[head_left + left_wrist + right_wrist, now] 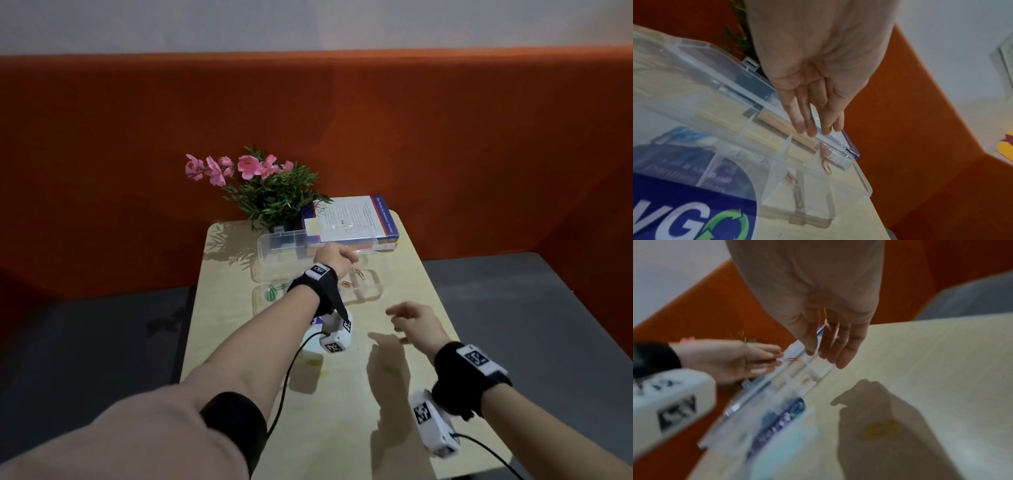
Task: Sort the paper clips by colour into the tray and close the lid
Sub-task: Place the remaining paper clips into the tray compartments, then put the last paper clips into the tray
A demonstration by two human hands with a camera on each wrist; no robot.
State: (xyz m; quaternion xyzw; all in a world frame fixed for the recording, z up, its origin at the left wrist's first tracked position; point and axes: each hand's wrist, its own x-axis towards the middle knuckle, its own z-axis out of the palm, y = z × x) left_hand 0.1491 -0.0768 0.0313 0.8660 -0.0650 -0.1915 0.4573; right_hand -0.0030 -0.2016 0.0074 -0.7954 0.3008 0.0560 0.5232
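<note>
A clear plastic tray [375,287] with dividers lies on the pale table, its clear lid [291,240] raised at the back against a book. Copper paper clips [358,273] lie in the right compartments and green clips [272,293] in a left one. In the left wrist view, copper clips [826,167] show through the plastic. My left hand [334,255] reaches over the tray, straight fingers [813,126] touching the lid's upper edge. My right hand [411,320] hovers above the table in front of the tray, fingers relaxed [844,360], holding nothing.
A pot of pink flowers [270,192] and a book [356,219] stand right behind the tray. A blue label [684,211] is stuck on the tray. The table's right edge [442,308] is close to my right hand; an orange partition rises behind.
</note>
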